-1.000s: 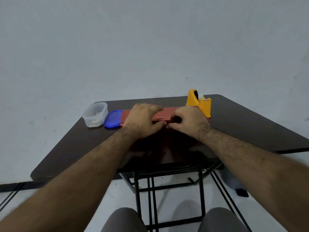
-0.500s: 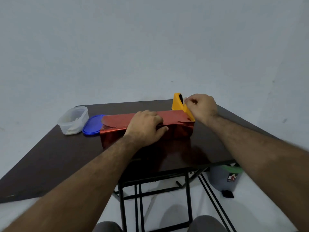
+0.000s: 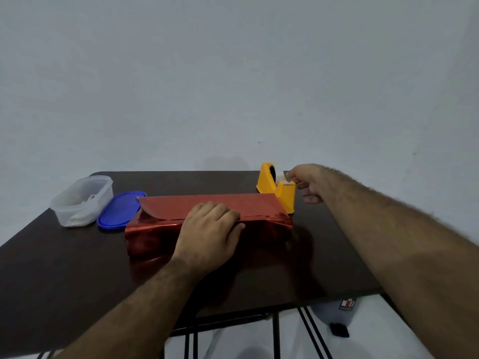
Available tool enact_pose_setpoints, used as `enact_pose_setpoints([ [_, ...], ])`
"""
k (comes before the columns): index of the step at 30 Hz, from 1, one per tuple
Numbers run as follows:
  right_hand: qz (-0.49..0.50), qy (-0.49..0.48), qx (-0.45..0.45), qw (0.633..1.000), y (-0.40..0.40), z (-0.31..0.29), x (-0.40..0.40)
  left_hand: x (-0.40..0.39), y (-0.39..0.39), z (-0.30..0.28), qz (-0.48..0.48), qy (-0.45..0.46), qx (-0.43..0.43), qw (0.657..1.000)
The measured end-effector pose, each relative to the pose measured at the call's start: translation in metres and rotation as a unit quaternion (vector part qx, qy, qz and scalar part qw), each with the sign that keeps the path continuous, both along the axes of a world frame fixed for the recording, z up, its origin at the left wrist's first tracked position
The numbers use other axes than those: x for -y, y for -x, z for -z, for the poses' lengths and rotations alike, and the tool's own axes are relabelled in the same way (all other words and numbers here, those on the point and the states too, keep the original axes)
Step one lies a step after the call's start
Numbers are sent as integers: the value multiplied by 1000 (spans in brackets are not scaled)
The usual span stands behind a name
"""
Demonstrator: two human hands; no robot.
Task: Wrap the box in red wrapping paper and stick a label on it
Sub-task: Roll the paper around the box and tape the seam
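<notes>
1. The left hand (image 3: 207, 234) lies palm down on the box wrapped in red wrapping paper (image 3: 207, 216). Its grip is released, the fingers nearly straight and pressing the paper's top flap flat where its edge overlaps.
2. The right hand (image 3: 308, 182) reaches to the cutter end of the yellow tape dispenser (image 3: 277, 187), thumb and forefinger drawn together there. Whether its grip has caught any tape cannot be told.
3. The box rests on the dark counter (image 3: 64, 268), lengthwise under the left hand. The paper's ends stand open at both sides.
4. The dispenser stands just beyond the box's right end, touching or nearly touching it.
5. Beyond the box's left end lie a blue lid (image 3: 119, 211) and, further left, a clear plastic container (image 3: 83, 200).
</notes>
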State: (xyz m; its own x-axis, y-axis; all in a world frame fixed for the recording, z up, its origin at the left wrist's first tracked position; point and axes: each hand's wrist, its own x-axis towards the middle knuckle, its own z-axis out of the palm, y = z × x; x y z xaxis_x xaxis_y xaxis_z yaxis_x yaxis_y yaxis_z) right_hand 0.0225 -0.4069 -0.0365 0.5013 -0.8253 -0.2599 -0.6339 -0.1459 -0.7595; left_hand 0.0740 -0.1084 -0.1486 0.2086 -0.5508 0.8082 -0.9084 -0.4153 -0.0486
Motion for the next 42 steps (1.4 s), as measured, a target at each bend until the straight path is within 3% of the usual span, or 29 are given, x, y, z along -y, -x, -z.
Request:
enact_pose_setpoints([
  [10,39,-50,9,998,-12,-7,-10,0,0,-1,-1,-1,-3,1000],
  [21,124,-103,116,980,15,3,-31,1,-2,-3,-9,4,-12,1000],
  [29,91,-166,254,949,28,34,-49,0,1,-4,-15,2,-15,1000],
  [36,134,-140,298,935,26,48,-51,0,2,-5,-14,2,-18,1000],
  [42,125,-91,264,952,26,48,-50,0,3,-5,-16,5,-10,1000],
])
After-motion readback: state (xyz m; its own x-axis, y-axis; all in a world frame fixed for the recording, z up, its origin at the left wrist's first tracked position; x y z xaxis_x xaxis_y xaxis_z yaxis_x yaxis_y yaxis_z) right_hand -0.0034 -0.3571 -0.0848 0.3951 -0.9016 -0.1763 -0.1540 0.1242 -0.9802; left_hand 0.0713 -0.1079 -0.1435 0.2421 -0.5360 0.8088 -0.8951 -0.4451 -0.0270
